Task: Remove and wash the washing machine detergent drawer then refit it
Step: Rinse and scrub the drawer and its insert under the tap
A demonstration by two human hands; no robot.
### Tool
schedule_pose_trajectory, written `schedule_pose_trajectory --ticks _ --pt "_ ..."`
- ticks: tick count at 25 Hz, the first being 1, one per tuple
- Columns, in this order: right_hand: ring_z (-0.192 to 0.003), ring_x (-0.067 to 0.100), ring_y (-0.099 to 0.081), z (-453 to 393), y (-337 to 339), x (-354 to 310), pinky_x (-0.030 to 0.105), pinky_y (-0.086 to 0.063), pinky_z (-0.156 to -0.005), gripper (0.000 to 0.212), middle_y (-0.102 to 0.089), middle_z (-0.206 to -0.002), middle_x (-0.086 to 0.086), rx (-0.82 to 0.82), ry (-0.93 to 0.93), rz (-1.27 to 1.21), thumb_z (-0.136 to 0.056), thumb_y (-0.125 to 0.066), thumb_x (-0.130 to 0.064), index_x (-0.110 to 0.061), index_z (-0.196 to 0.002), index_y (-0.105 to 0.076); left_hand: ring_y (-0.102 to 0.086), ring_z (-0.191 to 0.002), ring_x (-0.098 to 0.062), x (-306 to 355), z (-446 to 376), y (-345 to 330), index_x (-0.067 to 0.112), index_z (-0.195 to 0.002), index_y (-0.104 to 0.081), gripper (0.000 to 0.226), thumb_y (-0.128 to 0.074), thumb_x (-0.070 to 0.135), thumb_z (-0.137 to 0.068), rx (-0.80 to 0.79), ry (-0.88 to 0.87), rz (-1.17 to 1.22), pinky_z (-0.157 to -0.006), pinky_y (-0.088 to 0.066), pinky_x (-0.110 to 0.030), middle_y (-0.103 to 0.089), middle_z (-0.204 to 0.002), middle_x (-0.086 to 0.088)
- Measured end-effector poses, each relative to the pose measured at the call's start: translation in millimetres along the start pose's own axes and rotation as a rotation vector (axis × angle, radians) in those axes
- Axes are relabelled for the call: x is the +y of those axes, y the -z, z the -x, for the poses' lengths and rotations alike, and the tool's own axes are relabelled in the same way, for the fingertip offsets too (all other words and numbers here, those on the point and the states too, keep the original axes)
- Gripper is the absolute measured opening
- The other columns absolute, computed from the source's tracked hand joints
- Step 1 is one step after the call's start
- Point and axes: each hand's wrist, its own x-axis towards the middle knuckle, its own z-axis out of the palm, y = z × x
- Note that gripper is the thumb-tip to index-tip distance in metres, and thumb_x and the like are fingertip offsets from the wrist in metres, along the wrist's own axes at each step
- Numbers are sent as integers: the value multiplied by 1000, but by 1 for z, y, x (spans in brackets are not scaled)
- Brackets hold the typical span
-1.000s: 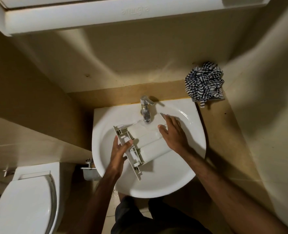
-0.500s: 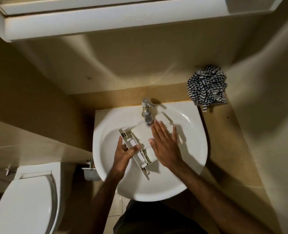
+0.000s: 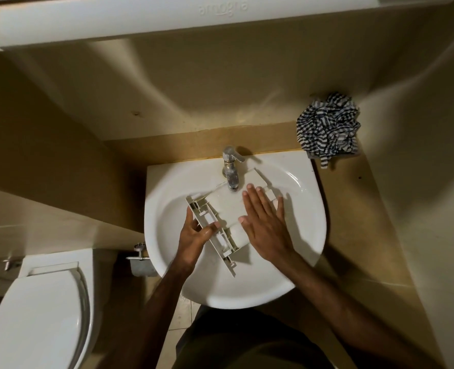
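While the detergent drawer [image 3: 228,209] lay diagonally under the tap [image 3: 231,171], your left hand [image 3: 196,238] gripped its front panel; your right hand [image 3: 265,222] pressed flat, fingers spread.

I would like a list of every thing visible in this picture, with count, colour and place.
detergent drawer: one, white, in the basin under the tap
sink: one, white, centre
tap: one, silver, back rim of the sink
cloth: one, striped dark and white, crumpled on the ledge, back right
toilet: one, white, lid closed, lower left
cabinet: one, white, on top
left hand: one, grips the drawer's front panel
right hand: one, flat on the drawer
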Motion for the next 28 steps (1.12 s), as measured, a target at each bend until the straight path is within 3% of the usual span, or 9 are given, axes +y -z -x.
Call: schedule_pose_trajectory --ticks 2,5,8,13,15,17,21,25,28 --pt "-161 18 -12 -16 7 13 68 -16 -123 61 -15 -175 0 -10 33 3 -112 -28 -45 -17 -166 -23 -73 -116 -19 0 0 1 33 -147 -49 85 -88 52 -74 3 2 -10 -88 -62 -27 -74 -128 2" --pt "-162 22 -8 -49 13 17 70 -7 -124 64 -14 -174 0 -74 -164 -12 -111 -33 -45 -16 -166 -20 -74 -112 -15 3 1 0 33 -146 -50 81 -85 47 -74 11 -6 -11 -83 -60 -21 -76 -125 6" --pt "-162 23 -2 -37 4 -13 69 -1 -124 65 -8 -175 4 -15 -264 -13 -111 -32 -44 -14 -167 -16 -73 -114 -17 6 2 -3 31 -146 -51 76 -84 39 -77 11 -14 33 -87 -60 -22 -76 -125 3" --pt "-161 21 -13 21 -3 -45 66 -19 -123 58 -15 -175 7 65 43 -9 -110 -42 -28 -11 -164 -29 -72 -117 -23 6 2 -2 27 -148 -47 79 -84 35 -79 -7 -39 63 -96 -60 -34 -74 -129 -2" --pt "-159 20 -22 5 9 -43 59 -23 -125 57 -25 -172 5 25 178 -56 -103 -47 -15 -11 -159 -40 -71 -119 -22 6 2 0 27 -147 -48 78 -83 35 -78 -27 -41 44 -100 -59 -39 -73 -129 -1" --pt "-159 19 -22 -22 22 -47 55 -20 -127 60 -26 -171 3 -74 258 -74 -100 -37 -16 -12 -159 -40 -69 -121 -23 8 1 1 29 -146 -49 76 -83 35 -78 -33 -44 22 -101 -57 -43 -73 -129 0" --pt "-162 16 -9 -50 26 -66 56 -13 -126 67 -13 -175 -3 -201 207 -23 -101 -46 -31 -18 -164 -28 -70 -120 -18 10 0 1 32 -146 -50 74 -82 32 -80 -17 -66 1 -92 -60 -27 -72 -130 4" --pt "-162 18 -9 -11 16 -43 52 -10 -130 59 -10 -175 0 -87 262 25 -106 -30 -23 -18 -165 -27 -72 -117 -23 7 1 3 35 -142 -52 68 -84 26 -82 -19 -63 85 -88 -60 -25 -75 -126 -3" --pt "-161 24 -17 3 11 -11 55 -8 -129 64 -13 -175 4 -38 155 137 -110 -38 -42 -13 -165 -24 -75 -111 -26 8 0 1 39 -133 -55 65 -88 32 -78 -26 -48 118 -85 -61 -26 -78 -119 -6"
